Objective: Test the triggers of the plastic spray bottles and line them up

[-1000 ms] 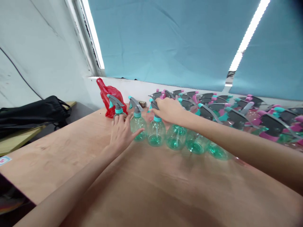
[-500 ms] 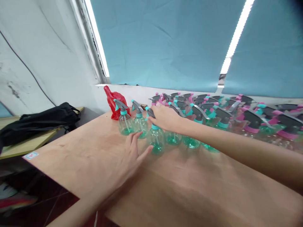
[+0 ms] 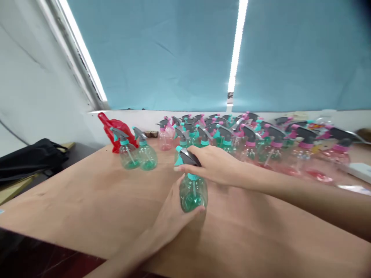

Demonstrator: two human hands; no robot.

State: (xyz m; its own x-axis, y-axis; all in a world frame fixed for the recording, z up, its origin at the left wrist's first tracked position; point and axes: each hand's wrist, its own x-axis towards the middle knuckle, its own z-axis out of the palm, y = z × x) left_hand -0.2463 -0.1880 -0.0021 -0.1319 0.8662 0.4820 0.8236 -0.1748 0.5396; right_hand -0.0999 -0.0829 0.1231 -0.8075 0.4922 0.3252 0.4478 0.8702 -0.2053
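Note:
A green see-through spray bottle (image 3: 193, 193) with a grey trigger head and teal collar stands out in front of the rows, near the middle of the wooden table (image 3: 87, 200). My right hand (image 3: 213, 166) is closed over its trigger head from the right. My left hand (image 3: 171, 222) cups the bottle's round body from below and the left, thumb against its base. Two more green bottles (image 3: 139, 154) stand apart at the left.
Several rows of green and pink spray bottles (image 3: 255, 143) fill the back of the table under blue blinds. A red plastic bag (image 3: 114, 129) lies at the back left. A black bag (image 3: 29, 158) rests on a lower bench at the left. A white object (image 3: 359, 172) lies at the right edge.
My right hand has pulled one green bottle out of the row toward me. My left hand left the tabletop and took hold of the bottle's body. The view swung right.

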